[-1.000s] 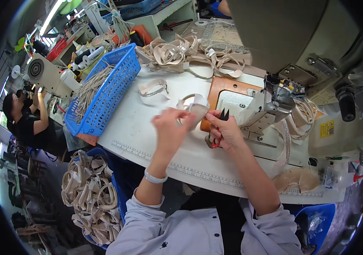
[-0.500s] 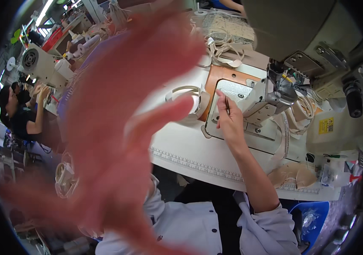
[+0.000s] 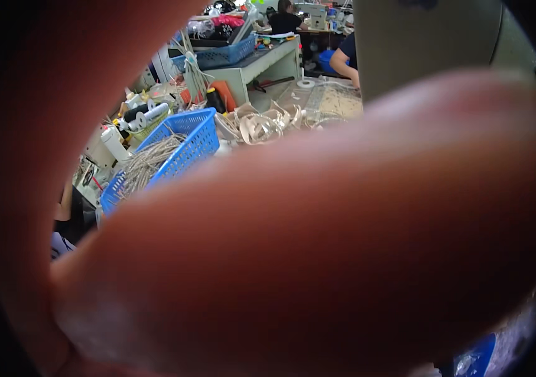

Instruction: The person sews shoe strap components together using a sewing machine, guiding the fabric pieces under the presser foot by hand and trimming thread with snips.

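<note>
Very close and blurred, my left hand (image 3: 305, 245) covers most of the head view. Its thumb stretches across the middle and lower part, while another part of the hand runs up the left side. A gap lies between them and I see nothing held in it. The fingertips on the left side are out of the picture. My right hand cannot be seen, nor can the worktable before me. Past the thumb, a blue plastic basket (image 3: 202, 135) holds many grey-beige cords (image 3: 148, 162). Beside it lies a pile of beige straps (image 3: 268, 124).
The large grey-beige body of a sewing machine (image 3: 428, 47) rises at the upper right. Behind the basket stands a pale workbench (image 3: 246, 78) carrying another blue basket (image 3: 224, 55). Two other people sit farther back. A blue bin (image 3: 482, 359) shows at the lower right.
My left hand has come much closer and now blocks the middle. My right hand, which held a slim dark tool by the machine, is no longer visible. The view has tilted up.
</note>
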A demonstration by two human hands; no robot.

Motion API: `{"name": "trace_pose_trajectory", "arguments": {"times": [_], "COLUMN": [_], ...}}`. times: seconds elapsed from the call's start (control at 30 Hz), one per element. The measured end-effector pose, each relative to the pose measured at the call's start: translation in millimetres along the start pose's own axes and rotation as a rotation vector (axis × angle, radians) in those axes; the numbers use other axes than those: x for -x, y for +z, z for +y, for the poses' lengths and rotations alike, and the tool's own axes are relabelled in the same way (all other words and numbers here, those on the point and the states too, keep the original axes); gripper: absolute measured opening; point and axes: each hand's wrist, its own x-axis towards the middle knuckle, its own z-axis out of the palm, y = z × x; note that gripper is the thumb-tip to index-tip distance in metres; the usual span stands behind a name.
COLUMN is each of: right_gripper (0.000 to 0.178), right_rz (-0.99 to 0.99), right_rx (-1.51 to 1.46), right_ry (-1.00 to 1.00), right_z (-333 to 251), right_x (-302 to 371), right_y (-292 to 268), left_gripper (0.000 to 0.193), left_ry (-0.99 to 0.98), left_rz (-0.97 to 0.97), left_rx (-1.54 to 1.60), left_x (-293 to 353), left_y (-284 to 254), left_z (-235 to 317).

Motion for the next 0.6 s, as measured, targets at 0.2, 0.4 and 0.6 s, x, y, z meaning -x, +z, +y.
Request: {"name": "trace_pose_trajectory", "arguments": {"times": [0.2, 0.4, 0.6], "right_gripper": [0.020, 0.019, 0.024], "right_rz": [-0.085, -0.044, -0.206], "right_rx": [0.079, 0.139, 0.116], "right_ry": [-0.039, -0.050, 0.083], "right_z": [-13.8, 2.5, 64.0], "right_x": [17.5, 10.1, -7.2], "right_y": [-5.0, 5.4, 29.9], "left_gripper": [0.062, 0.061, 0.061], "left_ry": [0.038, 0.008, -0.127], "left_rz": [0.084, 0.250, 0.373], "left_rx": [0.078, 0.235, 0.347], "left_x": [-13.0, -13.3, -11.8], "left_y": [-5.1, 4.4, 20.4], "left_z": [18.9, 32.3, 57.9]}}
